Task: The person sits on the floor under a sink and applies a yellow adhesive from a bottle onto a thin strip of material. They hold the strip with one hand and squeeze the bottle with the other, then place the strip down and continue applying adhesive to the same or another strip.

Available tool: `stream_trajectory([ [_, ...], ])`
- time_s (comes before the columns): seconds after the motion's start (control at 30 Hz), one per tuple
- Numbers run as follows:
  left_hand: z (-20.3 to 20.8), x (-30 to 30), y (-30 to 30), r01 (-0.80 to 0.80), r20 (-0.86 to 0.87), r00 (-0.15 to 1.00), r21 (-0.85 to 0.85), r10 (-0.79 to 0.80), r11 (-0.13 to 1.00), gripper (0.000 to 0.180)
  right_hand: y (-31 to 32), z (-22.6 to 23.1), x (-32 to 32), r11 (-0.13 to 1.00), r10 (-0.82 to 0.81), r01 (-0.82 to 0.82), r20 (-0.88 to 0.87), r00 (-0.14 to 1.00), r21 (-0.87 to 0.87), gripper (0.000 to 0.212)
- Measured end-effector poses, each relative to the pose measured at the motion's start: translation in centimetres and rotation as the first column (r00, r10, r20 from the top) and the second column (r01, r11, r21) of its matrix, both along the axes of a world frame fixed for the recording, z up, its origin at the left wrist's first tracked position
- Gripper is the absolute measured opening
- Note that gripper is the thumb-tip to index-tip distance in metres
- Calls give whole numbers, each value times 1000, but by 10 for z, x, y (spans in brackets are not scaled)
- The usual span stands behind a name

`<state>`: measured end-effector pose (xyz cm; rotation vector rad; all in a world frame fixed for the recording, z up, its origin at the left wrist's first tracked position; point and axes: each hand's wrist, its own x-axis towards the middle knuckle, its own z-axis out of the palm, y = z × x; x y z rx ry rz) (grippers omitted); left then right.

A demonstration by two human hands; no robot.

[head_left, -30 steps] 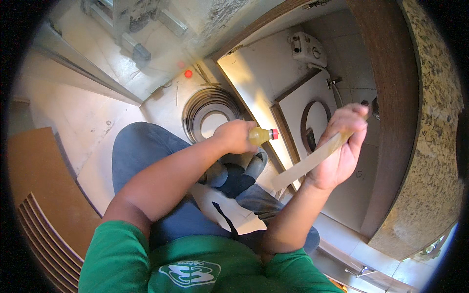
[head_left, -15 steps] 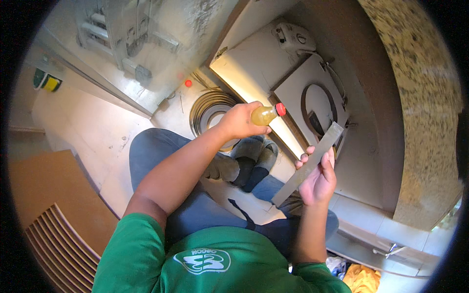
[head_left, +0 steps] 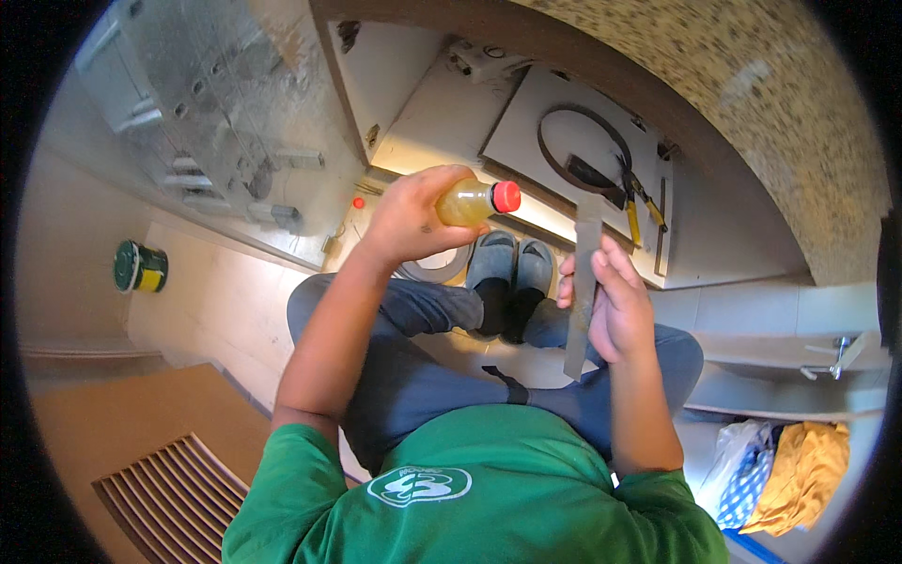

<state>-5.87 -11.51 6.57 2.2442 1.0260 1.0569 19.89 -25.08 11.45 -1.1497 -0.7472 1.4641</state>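
My left hand (head_left: 411,218) is wrapped round a small clear bottle (head_left: 460,204) of yellowish liquid. The bottle lies tilted on its side in the air, its red cap (head_left: 506,196) on and pointing right. In my right hand (head_left: 624,310) is a flat grey metal strip (head_left: 583,291), gripped near its middle between thumb and fingers and standing nearly upright in the view. Bottle and strip are apart, both held above my crossed legs. Beneath them are my grey shoes (head_left: 515,261).
Ahead is an open cabinet holding a white panel (head_left: 512,132), a curved dark band (head_left: 564,111) and yellow-handled pliers (head_left: 635,209). A speckled stone countertop (head_left: 799,141) overhangs it. A green bucket (head_left: 127,267) and brown slatted panel (head_left: 113,423) are left; a tap (head_left: 834,359) and orange cloth (head_left: 799,475) right.
My view has turned. The bottle has come nearer, its cap now more toward me. My right hand has swung the metal strip from slanted to nearly upright; both hands keep their grip.
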Motion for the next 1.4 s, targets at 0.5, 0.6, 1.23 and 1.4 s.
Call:
stream_trajectory([
  [0.5, 225, 0, -12, 537, -823, 566, 414, 50, 735, 54, -37, 63, 11, 944, 325, -330, -153, 933, -11, 45],
  [0.6, 247, 10, -17, 607, -861, 504, 412, 72, 679, 61, -39, 71, 11, 924, 381, -381, -84, 921, 16, 43],
  [1.23, 305, 47, -40, 710, -927, 308, 373, 213, 597, 50, -37, 72, 9, 903, 429, -413, -299, 852, 121, 51],
  [1.4, 309, 51, -38, 741, -941, 288, 338, 179, 581, 53, -42, 77, 12, 899, 436, -399, -309, 845, 178, 44],
])
